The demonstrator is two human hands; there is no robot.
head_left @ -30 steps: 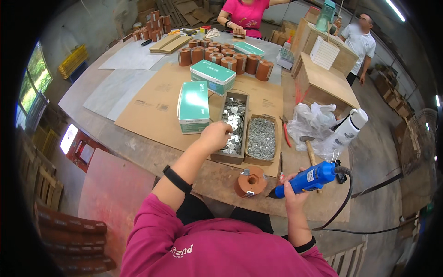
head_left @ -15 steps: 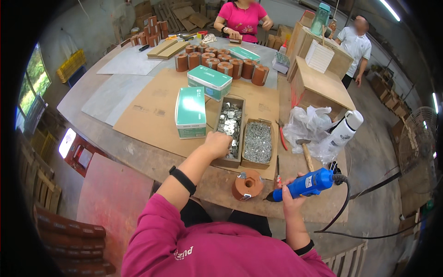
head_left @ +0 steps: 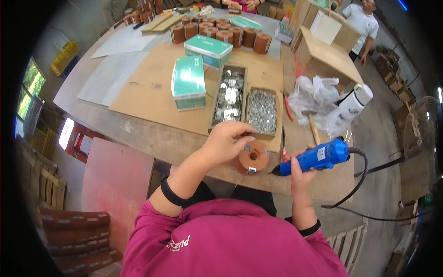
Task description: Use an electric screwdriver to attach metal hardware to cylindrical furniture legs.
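Note:
My left hand is closed in a pinch just above the brown round block, a thin dark edge showing at its fingertips, probably a small metal plate. The block has a hole in its middle and small metal plates on its side; it sits near the table's front edge. My right hand grips a blue electric screwdriver with a corded end, its dark tip pointing left toward the block. Beyond the left hand lie an open box of flat metal plates and a box of screws.
Two green-and-white boxes stand left of the open ones. At right are a hammer, red-handled pliers, a plastic bag and a white bottle. Several brown blocks stand farther back. A co-worker works across the table.
My left hand has left the box of metal plates and moved right, over the brown block, with something small pinched. The right hand still holds the screwdriver. The view has tilted downward.

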